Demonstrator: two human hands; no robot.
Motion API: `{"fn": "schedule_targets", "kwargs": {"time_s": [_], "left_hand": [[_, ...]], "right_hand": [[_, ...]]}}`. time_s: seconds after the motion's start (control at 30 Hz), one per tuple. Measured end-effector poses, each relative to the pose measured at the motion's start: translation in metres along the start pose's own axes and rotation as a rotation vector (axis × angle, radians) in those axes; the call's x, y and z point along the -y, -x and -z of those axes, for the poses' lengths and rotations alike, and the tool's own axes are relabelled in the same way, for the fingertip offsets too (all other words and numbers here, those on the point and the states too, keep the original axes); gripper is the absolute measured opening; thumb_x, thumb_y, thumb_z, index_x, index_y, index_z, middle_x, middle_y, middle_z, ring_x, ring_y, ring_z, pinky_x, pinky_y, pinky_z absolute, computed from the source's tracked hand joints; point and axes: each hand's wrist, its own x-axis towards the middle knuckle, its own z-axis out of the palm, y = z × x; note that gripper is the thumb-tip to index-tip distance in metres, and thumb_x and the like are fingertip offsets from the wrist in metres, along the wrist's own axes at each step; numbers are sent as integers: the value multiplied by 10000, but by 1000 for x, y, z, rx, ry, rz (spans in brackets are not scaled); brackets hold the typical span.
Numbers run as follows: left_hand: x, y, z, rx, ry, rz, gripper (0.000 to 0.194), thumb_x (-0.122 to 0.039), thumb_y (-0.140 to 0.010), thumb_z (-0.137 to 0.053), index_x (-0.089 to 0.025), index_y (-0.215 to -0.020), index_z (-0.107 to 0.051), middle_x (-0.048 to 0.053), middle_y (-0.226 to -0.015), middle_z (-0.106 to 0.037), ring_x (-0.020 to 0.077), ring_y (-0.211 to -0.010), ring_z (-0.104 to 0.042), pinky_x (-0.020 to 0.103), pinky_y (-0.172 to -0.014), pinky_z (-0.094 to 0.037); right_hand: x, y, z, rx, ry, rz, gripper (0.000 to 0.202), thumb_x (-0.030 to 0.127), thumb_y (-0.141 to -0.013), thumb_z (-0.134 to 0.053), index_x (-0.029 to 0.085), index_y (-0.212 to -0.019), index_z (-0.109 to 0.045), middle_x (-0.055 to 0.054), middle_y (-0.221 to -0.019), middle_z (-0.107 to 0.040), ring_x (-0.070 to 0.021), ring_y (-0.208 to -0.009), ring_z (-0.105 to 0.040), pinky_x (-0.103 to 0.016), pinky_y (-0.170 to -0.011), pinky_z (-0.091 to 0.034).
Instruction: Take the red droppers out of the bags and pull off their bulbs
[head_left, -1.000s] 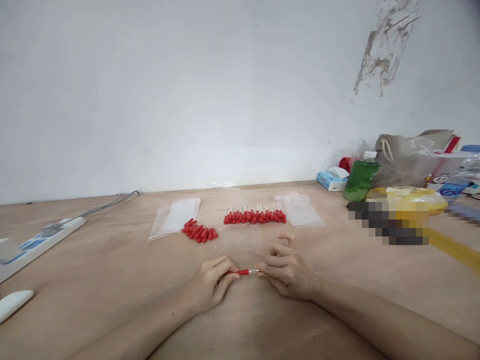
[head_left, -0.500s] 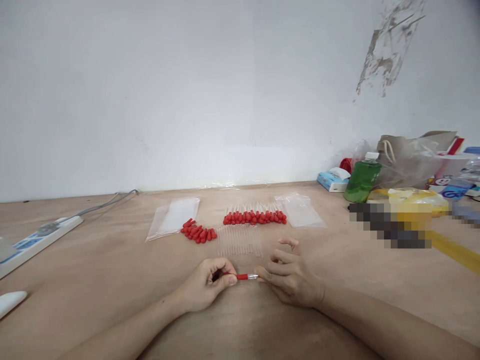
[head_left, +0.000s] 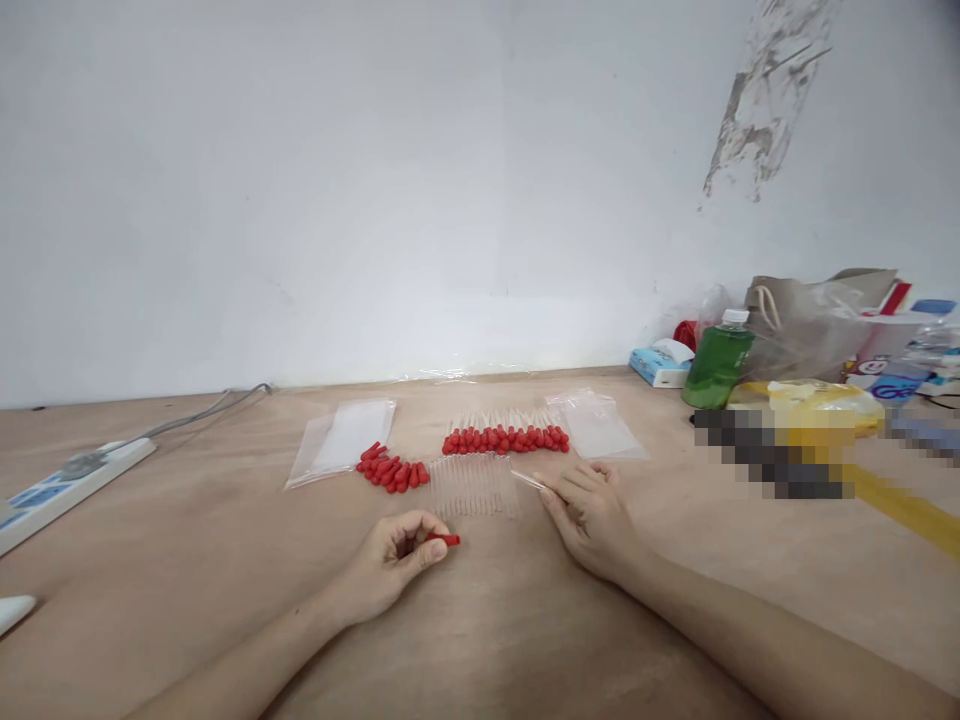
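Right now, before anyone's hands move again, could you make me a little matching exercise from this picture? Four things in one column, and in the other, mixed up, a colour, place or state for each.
Column one
1. Left hand
2. Right hand
3. Bottle
4. Power strip

Column two
A. White and blue, at the left of the view
B. At one end of a clear tube
C. Pinching a red piece
D. Green, next to a tissue box

Right pairs: 1-C, 2-B, 3-D, 4-A
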Motion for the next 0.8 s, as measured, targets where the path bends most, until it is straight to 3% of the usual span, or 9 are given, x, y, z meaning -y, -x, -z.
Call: {"fn": "schedule_targets", "kwargs": {"time_s": [0.13, 0.23, 0.4, 0.47, 0.6, 0.8], "left_hand": [[-3, -3, 1, -128, -44, -54, 224, -361, -797, -516, -185, -904, -604, 33, -823, -585, 139, -744, -515, 243, -668, -400], [-6, -7, 13, -281, -64, -50, 245, -371, -778, -533, -200, -935, -614, 41, -844, -609, 157, -756, -542, 268, -682, -421], [-15, -17, 63, -624, -106, -72, 401, -436, -701, -591, -192, -1017, -554, 31, -826, -605, 150, -696, -557, 264, -628, -439], [-15, -23, 87, -688, -240, -55, 397, -465, -680, -594, -187, -962, -562, 25, -821, -602, 145, -695, -552, 254, -625, -434], [-4, -36, 119, -574, -474, 35, 382, -518, -647, -593, -176, -817, -593, 32, -816, -619, 154, -705, -551, 249, -620, -426], [16, -50, 120, -447, -509, 76, 379, -517, -659, -564, -166, -800, -587, 27, -753, -627, 141, -620, -539, 238, -560, -412]], "right_hand": [[-4, -3, -7, 66, 8, -166, 256, 165, -824, -399, 237, -988, -582, -9, -897, -637, -149, -838, -555, -311, -761, -278], [-7, -3, -9, 104, 26, -231, 192, 165, -804, -414, 213, -900, -572, -6, -834, -641, -158, -800, -562, -311, -740, -281], [-7, -6, -12, 127, 51, -184, 139, 176, -787, -432, 197, -786, -569, -2, -764, -641, -153, -745, -562, -322, -766, -280], [-4, -10, -14, 140, 39, -136, 156, 176, -785, -437, 207, -795, -590, 4, -743, -643, -148, -734, -563, -320, -768, -285], [5, -16, -19, 156, 34, -52, 151, 203, -786, -462, 220, -792, -612, 5, -767, -648, -157, -784, -562, -330, -788, -294], [7, -14, -23, 148, 70, -44, 246, 410, -759, -538, 221, -882, -635, -39, -833, -647, -194, -845, -562, -398, -861, -296]]}}
